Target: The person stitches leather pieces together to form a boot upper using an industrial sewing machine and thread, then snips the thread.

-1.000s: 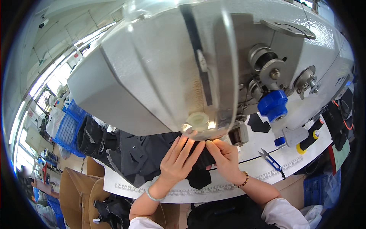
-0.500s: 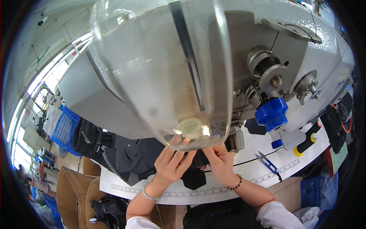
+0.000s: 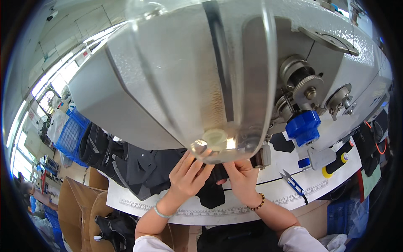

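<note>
Black fabric [image 3: 212, 191] is pinned flat on the white table [image 3: 268, 197], right under the head of the big grey sewing machine [image 3: 235, 71]. It's pressed down by the left hand [image 3: 187, 176] with fingers spread apart on top, and pinched at its right edge by the right hand [image 3: 240, 176], fingers bunched together on the cloth. More dark garments [image 3: 142, 168] are piled to the left. Blue thread snips [image 3: 294, 182] and a black-and-yellow screwdriver [image 3: 338, 161] are lying off to the right, well apart from the hands.

Head camera looks down – sewing machine [image 3: 235, 71] very near, white table [image 3: 268, 193] below
</note>
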A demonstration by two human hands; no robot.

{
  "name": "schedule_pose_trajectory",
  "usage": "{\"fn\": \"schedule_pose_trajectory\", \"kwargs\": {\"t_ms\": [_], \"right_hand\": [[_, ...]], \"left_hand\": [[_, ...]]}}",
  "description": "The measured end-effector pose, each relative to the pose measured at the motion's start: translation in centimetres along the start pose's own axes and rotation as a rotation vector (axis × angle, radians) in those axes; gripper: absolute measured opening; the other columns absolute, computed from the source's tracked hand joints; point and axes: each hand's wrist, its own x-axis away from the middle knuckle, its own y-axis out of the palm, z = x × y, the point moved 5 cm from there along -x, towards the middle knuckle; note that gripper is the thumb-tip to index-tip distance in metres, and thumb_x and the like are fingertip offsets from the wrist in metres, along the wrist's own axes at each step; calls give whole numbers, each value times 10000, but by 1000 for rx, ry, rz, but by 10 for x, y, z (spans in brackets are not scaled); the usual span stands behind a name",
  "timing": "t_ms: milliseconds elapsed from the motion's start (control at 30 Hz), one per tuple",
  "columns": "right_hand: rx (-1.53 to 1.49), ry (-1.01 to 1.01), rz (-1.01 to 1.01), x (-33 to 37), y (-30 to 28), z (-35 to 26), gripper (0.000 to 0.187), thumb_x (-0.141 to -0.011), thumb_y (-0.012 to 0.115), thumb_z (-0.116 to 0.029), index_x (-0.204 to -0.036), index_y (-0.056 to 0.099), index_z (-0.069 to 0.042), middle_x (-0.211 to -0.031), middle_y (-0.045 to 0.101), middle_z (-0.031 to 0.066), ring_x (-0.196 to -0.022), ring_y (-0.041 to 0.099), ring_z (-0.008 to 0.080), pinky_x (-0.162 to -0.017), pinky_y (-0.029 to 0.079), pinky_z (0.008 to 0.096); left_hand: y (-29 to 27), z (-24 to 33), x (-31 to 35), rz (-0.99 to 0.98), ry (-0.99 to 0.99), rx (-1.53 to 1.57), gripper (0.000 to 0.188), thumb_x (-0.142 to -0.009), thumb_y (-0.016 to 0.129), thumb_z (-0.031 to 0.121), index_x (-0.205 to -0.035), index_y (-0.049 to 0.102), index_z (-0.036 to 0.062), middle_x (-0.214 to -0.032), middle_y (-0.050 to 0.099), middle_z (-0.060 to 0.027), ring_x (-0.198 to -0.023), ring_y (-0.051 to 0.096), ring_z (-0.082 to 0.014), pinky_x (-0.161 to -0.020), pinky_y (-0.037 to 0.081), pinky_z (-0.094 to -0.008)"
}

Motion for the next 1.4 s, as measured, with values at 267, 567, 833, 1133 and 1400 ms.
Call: {"fn": "schedule_pose_trajectory", "kwargs": {"t_ms": [267,567,833,1133,1400], "right_hand": [[601,-565,-37,16,-26,-30,170,-776,576,-31,-944,589,-6,-730,606,84,-531,559,91,-457,438,202],[974,-1126,-303,9,-8,-45,260,-619,691,-27,-856,586,-45,-876,557,70,-603,554,174,-469,448,252],[984,-1106,-238,10,-8,-47,254,-606,706,9,-823,587,-46,-900,563,82,-593,556,164,-480,459,244],[872,-987,-172,4,-20,-46,255,-630,694,37,-856,610,-48,-920,538,86,-574,560,142,-482,453,229],[463,-545,-135,3,-32,-30,334,-697,624,75,-1003,530,-18,-909,530,76,-656,583,124,-537,480,219]], "left_hand": [[2,0,-2,-27,-74,-14,208,-635,639,17,-839,645,57,-909,608,-88,-855,604,-272,-745,510,-354],[-1,4,-4,-66,-136,-29,203,-649,638,22,-848,647,60,-902,600,-81,-860,601,-288,-726,500,-350],[-3,9,-10,-72,-213,-35,294,-631,629,-1,-915,655,73,-939,597,-82,-910,600,-276,-738,504,-338],[-3,20,-16,-99,-430,-27,305,-638,591,-47,-920,642,60,-967,591,-88,-939,587,-282,-800,498,-360],[-14,33,-16,-319,-491,14,305,-716,585,-2,-1020,578,8,-1108,537,-144,-1116,479,-317,-926,388,-424]]}}
